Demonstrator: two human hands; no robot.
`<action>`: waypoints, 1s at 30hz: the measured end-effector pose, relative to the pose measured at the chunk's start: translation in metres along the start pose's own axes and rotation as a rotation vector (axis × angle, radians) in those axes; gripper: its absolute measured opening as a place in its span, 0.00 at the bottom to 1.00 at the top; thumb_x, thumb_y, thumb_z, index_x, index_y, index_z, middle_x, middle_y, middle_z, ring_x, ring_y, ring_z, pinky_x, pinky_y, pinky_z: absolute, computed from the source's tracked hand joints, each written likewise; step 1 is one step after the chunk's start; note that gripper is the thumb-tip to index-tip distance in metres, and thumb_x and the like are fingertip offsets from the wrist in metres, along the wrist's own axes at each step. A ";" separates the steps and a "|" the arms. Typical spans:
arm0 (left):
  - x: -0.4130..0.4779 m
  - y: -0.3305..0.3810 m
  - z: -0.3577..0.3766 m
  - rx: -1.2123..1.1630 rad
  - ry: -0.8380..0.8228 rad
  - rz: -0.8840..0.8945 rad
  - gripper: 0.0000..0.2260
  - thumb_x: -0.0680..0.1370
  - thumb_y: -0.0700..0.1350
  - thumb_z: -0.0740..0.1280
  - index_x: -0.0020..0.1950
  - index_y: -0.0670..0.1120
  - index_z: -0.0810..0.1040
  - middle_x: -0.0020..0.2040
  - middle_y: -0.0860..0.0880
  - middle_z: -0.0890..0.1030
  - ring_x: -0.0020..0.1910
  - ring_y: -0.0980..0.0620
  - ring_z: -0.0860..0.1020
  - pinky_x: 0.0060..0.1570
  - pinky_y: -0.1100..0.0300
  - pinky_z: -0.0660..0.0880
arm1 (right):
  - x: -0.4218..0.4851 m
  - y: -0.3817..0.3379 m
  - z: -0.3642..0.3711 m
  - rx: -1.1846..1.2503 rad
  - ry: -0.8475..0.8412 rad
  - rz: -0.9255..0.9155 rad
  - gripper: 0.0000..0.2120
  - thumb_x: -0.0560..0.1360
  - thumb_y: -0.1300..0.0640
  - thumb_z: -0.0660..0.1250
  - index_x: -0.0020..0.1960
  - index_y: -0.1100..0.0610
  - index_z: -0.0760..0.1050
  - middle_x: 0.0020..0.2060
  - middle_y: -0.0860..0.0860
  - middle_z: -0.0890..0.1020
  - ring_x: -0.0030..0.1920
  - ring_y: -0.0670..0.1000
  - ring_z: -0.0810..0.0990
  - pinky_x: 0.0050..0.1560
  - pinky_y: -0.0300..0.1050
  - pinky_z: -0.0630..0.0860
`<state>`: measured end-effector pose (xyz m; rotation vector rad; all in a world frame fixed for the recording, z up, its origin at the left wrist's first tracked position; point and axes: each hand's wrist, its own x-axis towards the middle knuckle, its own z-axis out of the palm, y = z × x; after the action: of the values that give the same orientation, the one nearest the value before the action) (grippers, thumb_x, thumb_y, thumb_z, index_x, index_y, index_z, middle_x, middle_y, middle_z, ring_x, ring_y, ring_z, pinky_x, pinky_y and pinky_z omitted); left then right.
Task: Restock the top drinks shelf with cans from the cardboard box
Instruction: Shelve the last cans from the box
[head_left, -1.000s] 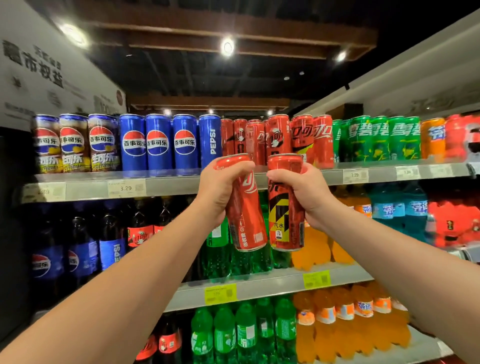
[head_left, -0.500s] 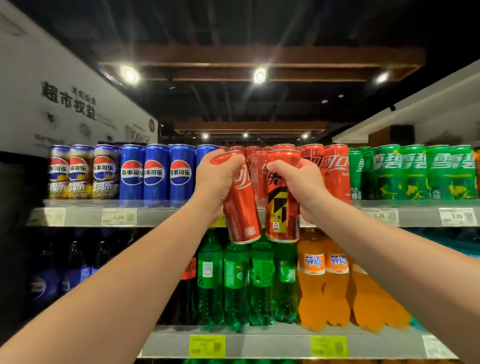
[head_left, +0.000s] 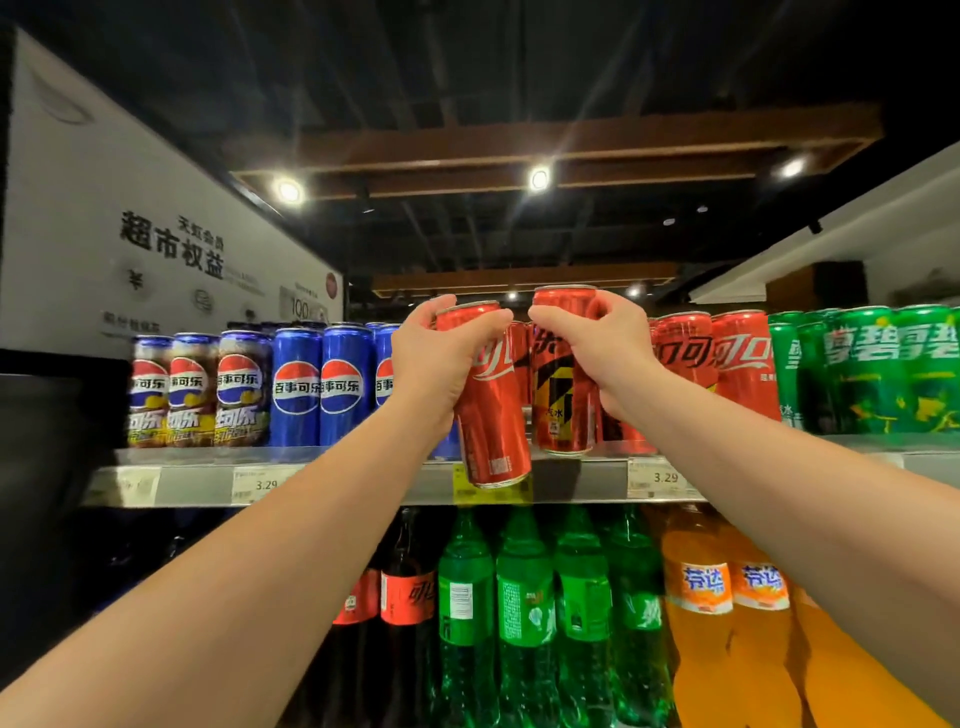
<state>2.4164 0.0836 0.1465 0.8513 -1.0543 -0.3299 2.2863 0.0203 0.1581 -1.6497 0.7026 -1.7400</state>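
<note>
My left hand (head_left: 439, 364) grips a plain red cola can (head_left: 491, 415) near its top; the can tilts and its base hangs in front of the top shelf's front edge (head_left: 363, 486). My right hand (head_left: 605, 345) holds a red can with a black and yellow label (head_left: 558, 400), upright, its base at the shelf surface among the red cola cans (head_left: 727, 364). The two held cans are side by side, almost touching. No cardboard box is in view.
On the top shelf stand patterned and blue Pepsi cans (head_left: 296, 387) to the left and green Sprite cans (head_left: 883, 369) to the right. Price tags (head_left: 665, 477) line the shelf edge. The shelf below carries cola, green (head_left: 524, 613) and orange bottles (head_left: 701, 613).
Both hands have risen with their cans from below the shelf edge to the top shelf's level. The right can now reaches the shelf; my view has tilted upward.
</note>
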 end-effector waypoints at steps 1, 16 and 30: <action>0.002 -0.001 -0.001 0.001 -0.003 0.005 0.31 0.67 0.49 0.78 0.67 0.50 0.71 0.55 0.49 0.80 0.50 0.50 0.81 0.49 0.51 0.80 | 0.002 0.002 0.004 -0.008 0.013 -0.007 0.24 0.67 0.45 0.77 0.59 0.50 0.75 0.50 0.48 0.82 0.51 0.50 0.81 0.53 0.52 0.79; 0.018 -0.020 -0.015 0.016 -0.036 0.012 0.31 0.68 0.51 0.77 0.68 0.51 0.71 0.54 0.51 0.80 0.49 0.53 0.82 0.43 0.58 0.80 | 0.031 0.022 0.034 -0.112 0.090 0.033 0.29 0.71 0.47 0.73 0.68 0.54 0.68 0.58 0.51 0.78 0.58 0.53 0.77 0.55 0.50 0.75; 0.021 -0.039 -0.024 -0.027 -0.030 -0.022 0.30 0.67 0.50 0.78 0.66 0.50 0.73 0.53 0.50 0.82 0.47 0.52 0.83 0.45 0.55 0.81 | 0.028 0.042 0.039 -0.214 0.088 0.070 0.32 0.72 0.48 0.73 0.70 0.55 0.64 0.62 0.53 0.75 0.62 0.55 0.75 0.53 0.48 0.72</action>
<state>2.4530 0.0571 0.1251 0.8365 -1.0663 -0.3758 2.3281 -0.0264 0.1478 -1.6739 1.0053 -1.7459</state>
